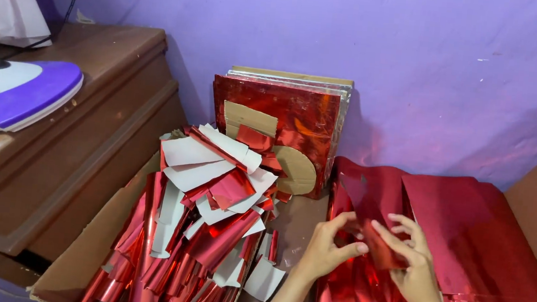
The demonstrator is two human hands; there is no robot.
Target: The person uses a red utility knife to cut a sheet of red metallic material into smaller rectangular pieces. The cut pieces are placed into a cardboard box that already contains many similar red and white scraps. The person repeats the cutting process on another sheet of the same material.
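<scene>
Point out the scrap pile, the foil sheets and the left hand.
scrap pile (200,229), head view, middle of the heap
foil sheets (481,234), head view, top sheet's bare face
left hand (328,250), head view, back of hand

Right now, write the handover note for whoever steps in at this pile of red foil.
Left hand: fingers pinching the edge of a small red foil piece.
Right hand: gripping the same piece from the other side, over the stack of red foil sheets.
Offcuts: a heap of red and white foil scraps fills the cardboard box on the left.
Foil-covered boards lean against the purple wall.
Done: many scraps already in the box. Left: the sheet stack looks largely whole.
</scene>
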